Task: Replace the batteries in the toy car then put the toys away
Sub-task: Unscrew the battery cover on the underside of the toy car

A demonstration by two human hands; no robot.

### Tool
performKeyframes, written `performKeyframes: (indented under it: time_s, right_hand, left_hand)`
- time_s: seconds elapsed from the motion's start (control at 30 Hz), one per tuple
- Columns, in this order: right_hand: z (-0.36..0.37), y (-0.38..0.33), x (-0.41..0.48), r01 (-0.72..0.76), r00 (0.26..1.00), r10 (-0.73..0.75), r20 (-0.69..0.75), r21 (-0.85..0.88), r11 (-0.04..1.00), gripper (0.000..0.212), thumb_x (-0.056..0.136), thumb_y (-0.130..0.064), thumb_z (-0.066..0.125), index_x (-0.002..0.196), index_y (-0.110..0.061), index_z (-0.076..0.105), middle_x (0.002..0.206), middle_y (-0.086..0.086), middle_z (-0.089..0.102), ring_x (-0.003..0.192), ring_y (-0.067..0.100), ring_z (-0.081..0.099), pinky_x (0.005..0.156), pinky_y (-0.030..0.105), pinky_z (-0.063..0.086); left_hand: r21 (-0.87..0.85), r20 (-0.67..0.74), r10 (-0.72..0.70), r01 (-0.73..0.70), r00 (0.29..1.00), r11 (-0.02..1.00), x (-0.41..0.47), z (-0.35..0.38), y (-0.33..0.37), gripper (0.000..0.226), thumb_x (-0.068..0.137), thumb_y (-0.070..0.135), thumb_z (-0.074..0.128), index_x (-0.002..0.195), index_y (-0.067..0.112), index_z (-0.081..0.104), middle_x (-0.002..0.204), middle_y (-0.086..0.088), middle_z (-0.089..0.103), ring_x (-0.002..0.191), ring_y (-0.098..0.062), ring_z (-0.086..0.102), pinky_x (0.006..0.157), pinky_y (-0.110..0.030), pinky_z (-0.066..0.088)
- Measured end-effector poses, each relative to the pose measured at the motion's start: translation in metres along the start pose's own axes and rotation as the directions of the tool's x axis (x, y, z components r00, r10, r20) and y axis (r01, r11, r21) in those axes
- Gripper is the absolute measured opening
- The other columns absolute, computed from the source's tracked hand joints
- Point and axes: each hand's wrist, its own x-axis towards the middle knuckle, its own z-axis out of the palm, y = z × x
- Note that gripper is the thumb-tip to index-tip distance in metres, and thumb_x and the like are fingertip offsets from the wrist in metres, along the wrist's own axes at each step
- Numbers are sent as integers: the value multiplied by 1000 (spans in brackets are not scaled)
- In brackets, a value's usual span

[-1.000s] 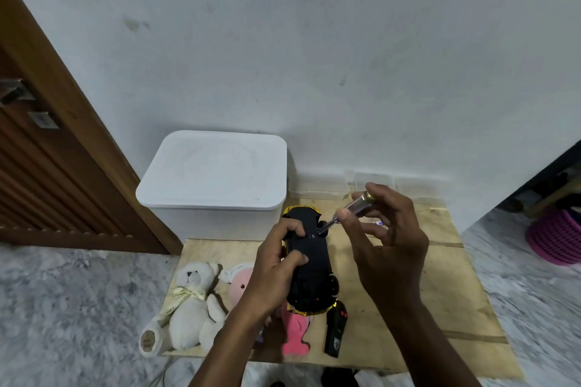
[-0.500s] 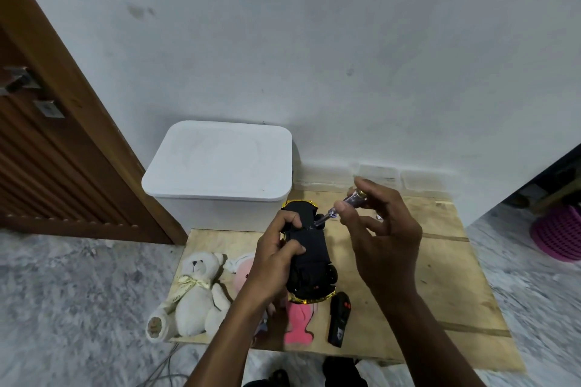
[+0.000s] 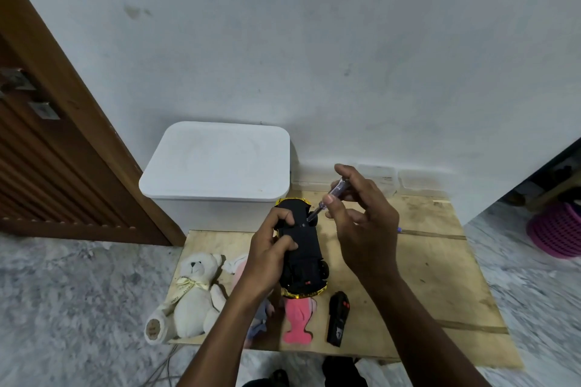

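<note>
**A:** Which hand is supporting the black toy car with gold trim (image 3: 303,254)?

**B:** The left hand (image 3: 276,248) is gripping it, fingers curling round the body. The car is lying upside down with its dark underside facing up, over the left-middle part of the pale plywood bench (image 3: 424,276).

**A:** What is the right hand (image 3: 361,223) doing?

**B:** It is pinching a small screwdriver with a clear purple handle (image 3: 333,195) between thumb and fingers. The shaft is slanting down to the left, and its tip is meeting the underside near the car's far end.

**A:** What is lying on the bench?

**B:** A white teddy bear with a cream ribbon (image 3: 191,292) is lying at the near left corner, one foot overhanging the edge. A pink plush toy (image 3: 297,320) is showing beside it, partly hidden by the left forearm. A slim black remote control with red buttons (image 3: 337,317) is lying just right of the plush.

**A:** And behind?

**B:** A white plastic storage box with its lid on (image 3: 217,163) is standing against the wall at the bench's far left.
</note>
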Motion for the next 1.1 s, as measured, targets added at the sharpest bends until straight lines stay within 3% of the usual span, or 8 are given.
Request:
performKeyframes:
  time_s: [0.13, 0.27, 0.37, 0.5, 0.73, 0.9, 1.1]
  right_hand:
    - [5, 0, 0, -51, 998, 50, 31, 40, 998, 62, 90, 9, 59, 132, -36, 53, 102, -3, 71, 97, 13, 71, 65, 28, 62]
    - [8, -2, 0, -14, 1000, 14, -9, -3, 1000, 57, 86, -1, 73, 125, -38, 55, 104, -4, 67, 94, 9, 66, 55, 17, 55]
    - [7, 4, 1, 14, 999, -17, -51, -42, 999, 55, 85, -2, 73, 126, -36, 57, 98, -1, 66, 85, 13, 67, 54, 27, 59]
    - [4, 8, -2, -31, 999, 32, 29, -14, 999, 64, 90, 4, 63, 139, -35, 51, 101, -8, 69, 89, 18, 70, 59, 37, 63]
    - [0, 3, -5, 47, 999, -47, 11, -61, 997, 60, 86, -6, 73, 132, -40, 53, 104, -14, 62, 95, 11, 67, 56, 28, 61]
    - [-1, 10, -6, -9, 999, 10, 44, -32, 999, 68, 90, -3, 63, 139, -45, 45, 101, -10, 66, 94, 21, 69, 57, 41, 61]
    - [2, 4, -5, 41, 999, -41, 9, -72, 997, 56, 85, -5, 75, 130, -32, 57, 100, -15, 60, 92, 11, 65, 51, 23, 58]
  left_hand:
    - [-23, -19, -10, 10, 1000, 1000, 1, -1, 3, 25, 67, 3, 49, 90, 12, 48, 79, 5, 55, 65, -12, 50, 50, -22, 43]
    - [-27, -26, 0, 0, 1000, 1000, 1, -2, 3, 25, 67, 3, 49, 90, 12, 48, 85, -3, 55, 68, -14, 52, 50, -22, 44]
    - [-45, -23, -7, 6, 1000, 999, 1, -3, 2, 24, 66, 3, 49, 88, 14, 48, 84, -1, 56, 70, -18, 51, 50, -24, 44]
    - [-33, -11, -7, 7, 1000, 999, 0, -4, -3, 25, 67, 4, 49, 85, 21, 50, 85, -5, 53, 72, -24, 49, 51, -27, 42]
    - [9, 4, 9, -9, 1000, 1000, 1, -5, -8, 26, 66, 5, 50, 85, 23, 50, 87, -3, 54, 76, -25, 48, 58, -34, 38]
    - [10, -5, 0, 0, 1000, 1000, 2, -6, -8, 25, 66, 6, 50, 83, 24, 50, 83, 1, 54, 74, -24, 48, 55, -31, 38]
    - [9, 5, 2, -2, 1000, 1000, 3, -5, -8, 25, 66, 6, 50, 85, 22, 50, 89, -3, 56, 77, -25, 50, 57, -33, 40]
